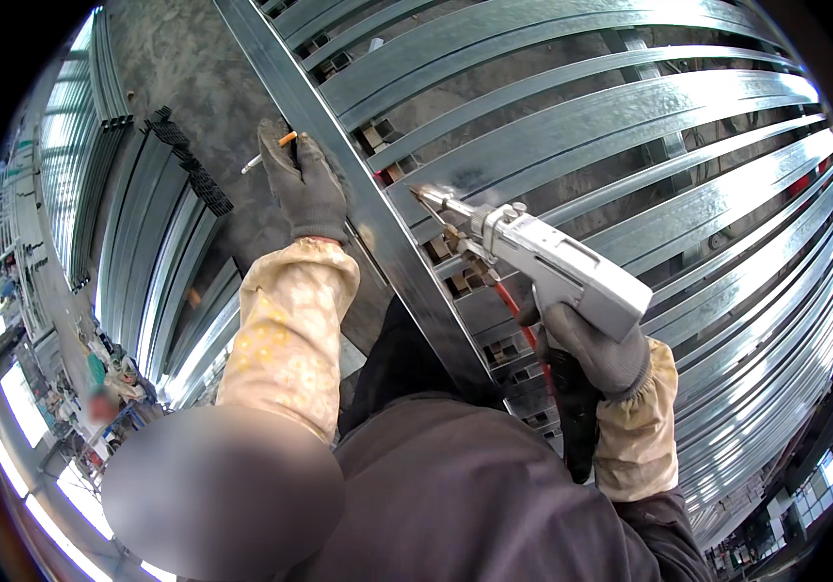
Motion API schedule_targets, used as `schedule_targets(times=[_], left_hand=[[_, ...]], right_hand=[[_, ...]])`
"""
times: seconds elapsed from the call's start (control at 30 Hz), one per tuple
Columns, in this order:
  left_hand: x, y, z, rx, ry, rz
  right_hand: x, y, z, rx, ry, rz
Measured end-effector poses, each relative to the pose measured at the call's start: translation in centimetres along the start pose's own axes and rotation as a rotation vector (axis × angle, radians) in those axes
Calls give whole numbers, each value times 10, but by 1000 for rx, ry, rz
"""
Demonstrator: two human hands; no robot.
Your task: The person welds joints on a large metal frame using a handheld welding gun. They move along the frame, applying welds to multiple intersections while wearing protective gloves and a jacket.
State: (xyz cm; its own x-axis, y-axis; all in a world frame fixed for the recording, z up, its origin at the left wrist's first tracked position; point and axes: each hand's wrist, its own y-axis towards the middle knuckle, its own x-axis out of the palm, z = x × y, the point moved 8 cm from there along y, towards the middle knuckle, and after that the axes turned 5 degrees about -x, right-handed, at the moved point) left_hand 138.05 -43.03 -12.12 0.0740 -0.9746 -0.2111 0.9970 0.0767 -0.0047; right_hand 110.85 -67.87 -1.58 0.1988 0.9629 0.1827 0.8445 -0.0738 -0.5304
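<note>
My left hand (308,189), in a grey work glove with a tan sleeve cover behind it, pinches a lit-looking cigarette (253,164) with an orange filter between its fingers. It is beside the outer rail (358,199) of a metal frame. My right hand (599,351), also gloved in grey, is wrapped round the grip of a silver handheld laser welding gun (572,270). The gun's copper-coloured tip points up and left, close to the slats (523,160) near the rail. A red tube (518,308) runs below the gun past my hand.
Long parallel galvanised slats fill the right side. Small square tube ends (465,281) line the inner side of the rail. At left, stacks of metal profiles (140,223) lie on the grey floor (179,58). Cluttered materials stand at the far left.
</note>
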Motion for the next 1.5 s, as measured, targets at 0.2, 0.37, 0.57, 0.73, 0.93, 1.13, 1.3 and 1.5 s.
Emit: schedule_targets(times=[0.2,0.37,0.57,0.73,0.93,1.13,1.3,1.5], left_hand=[[-1,3,-4,60,88,14],[3,-2,2,-30,-47,10],[0,0,2,29,66,15],[3,-3,10,7,65,11],[14,-17,29,-188,-87,-36],[11,-12,26,-99,-57,-6],[13,-14,21,-166,-143,-33],[-3,2,6,106,77,29]], right_hand=[[9,21,12,-52,-3,-22],[8,27,13,-66,-15,-33],[7,26,16,-36,-20,-45],[8,27,15,-76,-21,-51],[9,24,19,38,-37,-77],[7,22,20,-49,-34,-30],[9,23,17,22,-50,-97],[14,19,12,83,-30,-88]])
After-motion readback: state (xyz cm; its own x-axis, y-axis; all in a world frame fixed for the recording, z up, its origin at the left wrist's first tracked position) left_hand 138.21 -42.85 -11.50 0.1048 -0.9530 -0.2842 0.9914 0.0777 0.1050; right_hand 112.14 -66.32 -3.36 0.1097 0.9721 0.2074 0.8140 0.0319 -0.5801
